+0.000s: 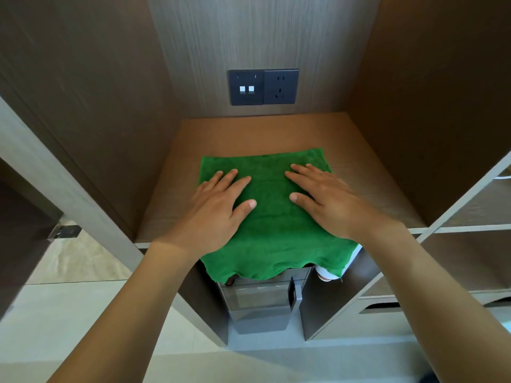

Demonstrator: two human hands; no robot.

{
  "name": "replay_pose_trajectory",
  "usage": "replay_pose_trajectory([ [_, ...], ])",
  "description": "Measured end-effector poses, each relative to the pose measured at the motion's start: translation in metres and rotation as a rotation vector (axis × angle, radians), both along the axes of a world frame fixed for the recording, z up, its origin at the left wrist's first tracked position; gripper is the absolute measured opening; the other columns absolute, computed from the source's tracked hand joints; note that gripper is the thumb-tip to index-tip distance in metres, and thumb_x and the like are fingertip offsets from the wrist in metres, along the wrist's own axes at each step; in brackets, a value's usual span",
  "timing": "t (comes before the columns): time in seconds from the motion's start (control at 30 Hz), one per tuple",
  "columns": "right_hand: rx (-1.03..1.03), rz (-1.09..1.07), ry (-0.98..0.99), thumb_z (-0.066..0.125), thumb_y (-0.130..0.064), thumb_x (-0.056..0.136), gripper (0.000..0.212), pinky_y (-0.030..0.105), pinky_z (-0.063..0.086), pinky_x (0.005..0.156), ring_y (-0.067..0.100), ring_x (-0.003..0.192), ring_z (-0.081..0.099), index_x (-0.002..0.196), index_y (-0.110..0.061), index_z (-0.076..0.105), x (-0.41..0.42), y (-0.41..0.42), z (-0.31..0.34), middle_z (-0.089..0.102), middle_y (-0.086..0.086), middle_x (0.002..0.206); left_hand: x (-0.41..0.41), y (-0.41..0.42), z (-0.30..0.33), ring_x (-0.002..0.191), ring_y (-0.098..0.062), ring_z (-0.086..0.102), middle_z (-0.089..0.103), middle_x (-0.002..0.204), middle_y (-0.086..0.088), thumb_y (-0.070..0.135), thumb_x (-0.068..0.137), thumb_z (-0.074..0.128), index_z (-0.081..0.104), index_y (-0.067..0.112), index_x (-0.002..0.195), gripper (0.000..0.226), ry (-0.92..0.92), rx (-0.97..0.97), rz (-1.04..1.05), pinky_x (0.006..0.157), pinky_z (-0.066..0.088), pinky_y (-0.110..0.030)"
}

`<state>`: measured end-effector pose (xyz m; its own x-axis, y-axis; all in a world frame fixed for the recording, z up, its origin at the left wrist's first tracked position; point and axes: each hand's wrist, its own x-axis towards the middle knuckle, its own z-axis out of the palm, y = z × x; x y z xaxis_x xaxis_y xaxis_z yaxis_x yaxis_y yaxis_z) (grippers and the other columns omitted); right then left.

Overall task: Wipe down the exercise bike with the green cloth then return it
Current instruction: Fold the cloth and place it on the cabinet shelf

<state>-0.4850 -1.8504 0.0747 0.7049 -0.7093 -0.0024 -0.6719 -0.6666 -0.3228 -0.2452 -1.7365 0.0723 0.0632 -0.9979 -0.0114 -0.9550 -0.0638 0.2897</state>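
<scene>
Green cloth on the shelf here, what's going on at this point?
A person has both hands flat on the green cloth, left hand and right hand, fingers straight, pressing it onto a wooden shelf in a cabinet niche. The cloth's near edge hangs over the shelf front. A dark outlet panel sits on the back wall. No exercise bike is in view.

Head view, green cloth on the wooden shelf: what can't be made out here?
- Exercise bike: nowhere in the head view, so any wiping is unverifiable.
- Green terry cloth: the parts beneath the flat left hand and right hand are covered.
- White item below the brown wooden shelf: mostly hidden by the cloth's overhanging front edge.
- Dark wall plate: markings too small.
</scene>
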Motion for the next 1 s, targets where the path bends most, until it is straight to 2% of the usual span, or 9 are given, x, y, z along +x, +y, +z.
replay_pose_trajectory([
  [0.2, -0.017, 0.0, -0.008, 0.029, -0.057, 0.109, 0.064, 0.037, 0.004, 0.131, 0.012, 0.164, 0.003, 0.168, -0.034, 0.022, -0.013, 0.018, -0.005, 0.013, -0.012, 0.177, -0.005, 0.019, -0.009, 0.163, -0.016, 0.002, 0.01, 0.177, 0.009, 0.072, 0.098, 0.014, 0.021, 0.04, 0.166, 0.076, 0.027, -0.052, -0.008, 0.131, 0.006, -0.042],
  [0.27, -0.047, -0.01, -0.028, 0.031, -0.054, 0.11, 0.062, 0.037, 0.007, 0.131, 0.012, 0.164, 0.008, 0.168, -0.032, 0.026, -0.014, 0.021, -0.006, 0.018, -0.011, 0.176, -0.007, 0.021, -0.008, 0.163, -0.017, 0.005, 0.013, 0.176, 0.009, 0.069, 0.1, 0.017, 0.024, 0.038, 0.166, 0.073, 0.024, -0.075, -0.001, 0.132, 0.008, -0.042],
  [0.4, -0.145, 0.019, -0.218, 0.05, -0.035, 0.111, 0.046, 0.045, 0.031, 0.127, 0.019, 0.155, 0.038, 0.155, -0.02, 0.054, -0.019, 0.032, -0.006, 0.048, -0.002, 0.163, -0.01, 0.028, -0.005, 0.162, -0.017, 0.014, 0.026, 0.173, 0.006, 0.054, 0.108, 0.034, 0.038, 0.03, 0.162, 0.06, 0.036, -0.151, -0.019, 0.131, 0.015, -0.045],
  [0.47, -0.207, 0.076, -0.318, 0.059, -0.031, 0.108, 0.038, 0.047, 0.043, 0.119, 0.021, 0.145, 0.052, 0.142, -0.015, 0.067, -0.026, 0.039, -0.012, 0.061, 0.0, 0.151, -0.014, 0.038, -0.007, 0.159, -0.019, 0.027, 0.041, 0.166, 0.005, 0.048, 0.109, 0.042, 0.054, 0.026, 0.153, 0.05, 0.042, -0.226, -0.054, 0.129, 0.024, -0.048],
  [0.53, -0.219, 0.099, -0.358, 0.062, -0.036, 0.106, 0.038, 0.047, 0.048, 0.116, 0.019, 0.14, 0.058, 0.135, -0.014, 0.073, -0.033, 0.046, -0.018, 0.066, -0.001, 0.145, -0.02, 0.048, -0.014, 0.149, -0.022, 0.046, 0.059, 0.152, 0.003, 0.04, 0.108, 0.054, 0.069, 0.021, 0.138, 0.038, 0.041, -0.349, -0.093, 0.122, 0.037, -0.049],
  [0.63, -0.173, 0.104, -0.364, 0.063, -0.042, 0.102, 0.044, 0.046, 0.043, 0.12, 0.016, 0.145, 0.053, 0.136, -0.016, 0.072, -0.04, 0.053, -0.024, 0.063, -0.004, 0.149, -0.024, 0.057, -0.027, 0.139, -0.019, 0.057, 0.068, 0.142, 0.005, 0.037, 0.104, 0.063, 0.076, 0.019, 0.13, 0.034, 0.12, -0.455, -0.056, 0.116, 0.044, -0.049],
  [0.73, -0.196, 0.142, -0.317, 0.061, -0.047, 0.104, 0.05, 0.047, 0.037, 0.125, 0.014, 0.152, 0.044, 0.144, -0.018, 0.066, -0.046, 0.057, -0.027, 0.055, -0.006, 0.157, -0.023, 0.063, -0.037, 0.141, -0.016, 0.056, 0.066, 0.144, 0.006, 0.044, 0.101, 0.063, 0.074, 0.021, 0.132, 0.04, 0.067, -0.517, -0.076, 0.118, 0.042, -0.048],
  [0.83, -0.342, 0.195, -0.265, 0.059, -0.039, 0.105, 0.05, 0.05, 0.04, 0.123, 0.019, 0.152, 0.045, 0.149, -0.017, 0.061, -0.051, 0.059, -0.033, 0.052, -0.003, 0.16, -0.02, 0.066, -0.047, 0.143, -0.013, 0.053, 0.063, 0.147, 0.007, 0.037, 0.102, 0.065, 0.072, 0.022, 0.137, 0.038, -0.005, -0.582, -0.108, 0.119, 0.042, -0.046],
  [1.0, -0.51, 0.202, -0.315, 0.064, -0.027, 0.104, 0.042, 0.052, 0.049, 0.114, 0.026, 0.145, 0.054, 0.144, -0.013, 0.065, -0.05, 0.062, -0.043, 0.06, 0.001, 0.152, -0.018, 0.065, -0.06, 0.139, -0.015, 0.058, 0.067, 0.142, 0.005, 0.031, 0.103, 0.068, 0.075, 0.02, 0.131, 0.031, -0.035, -0.717, -0.117, 0.113, 0.047, -0.045],
])
